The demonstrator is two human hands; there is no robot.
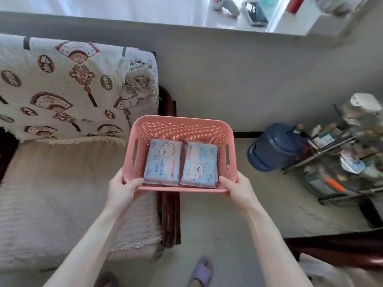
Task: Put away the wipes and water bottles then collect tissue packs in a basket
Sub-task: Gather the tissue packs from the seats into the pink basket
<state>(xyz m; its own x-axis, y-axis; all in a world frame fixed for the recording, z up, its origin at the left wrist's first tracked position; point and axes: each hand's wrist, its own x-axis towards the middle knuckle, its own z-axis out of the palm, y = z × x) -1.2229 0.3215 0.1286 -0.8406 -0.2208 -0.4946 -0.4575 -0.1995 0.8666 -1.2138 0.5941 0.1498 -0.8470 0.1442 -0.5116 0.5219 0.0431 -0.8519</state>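
A pink slotted plastic basket [178, 127] hangs in the air in front of me, held at its near corners. My left hand [122, 189] grips the near left corner and my right hand [238, 188] grips the near right corner. Two pale blue tissue packs lie flat side by side on the basket's floor: the left pack [162, 162] and the right pack [200, 164], each printed with a fluffy cartoon animal. No wipes or small water bottles are visible.
A sofa with a patterned cream cover [68, 90] and a dark wooden armrest [169, 214] stands at the left. A large blue water jug [273, 149] lies on the floor at the right, next to a cluttered metal rack [342, 158]. A windowsill [248, 19] runs above.
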